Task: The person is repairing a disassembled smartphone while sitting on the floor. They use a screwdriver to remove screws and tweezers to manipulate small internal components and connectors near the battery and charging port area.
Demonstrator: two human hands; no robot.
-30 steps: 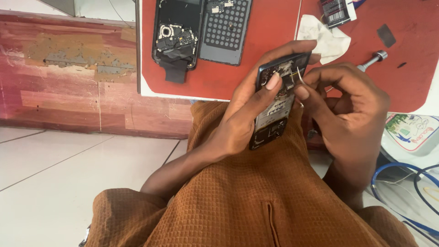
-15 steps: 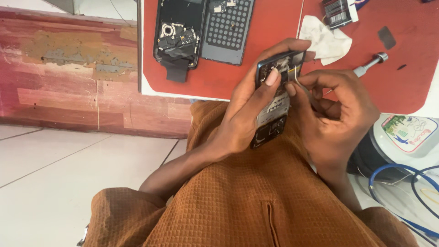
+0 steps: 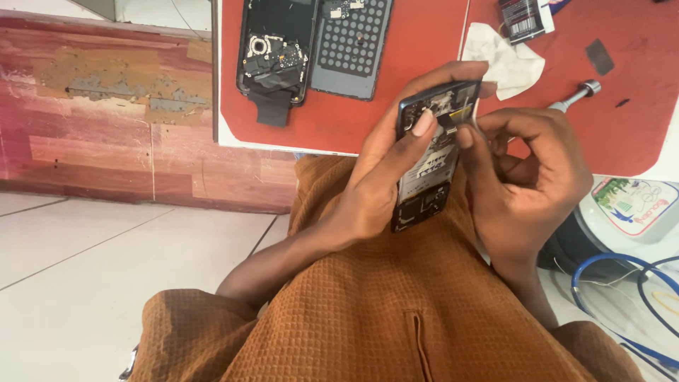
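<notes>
Left hand (image 3: 382, 177) clamps opened phone (image 3: 431, 152) above lap, back cover off, internals bare; right hand (image 3: 527, 177) pinches small part at upper board, seating unfinished; second dismantled phone (image 3: 276, 49) lies beyond hands on red mat (image 3: 396, 120)

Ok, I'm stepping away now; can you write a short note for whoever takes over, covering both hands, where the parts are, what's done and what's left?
Left hand: grips the opened phone over the lap, thumb pressed near its upper end.
Right hand: fingertips pinch at a small part near the phone's top edge; whether a tool is held cannot be told.
On the red mat: a second opened phone, a perforated back panel, a white cloth, a metal screwdriver.
Done: the held phone's back is off, its insides exposed.
Left: the work at the top edge; nothing is closed up yet.
</notes>
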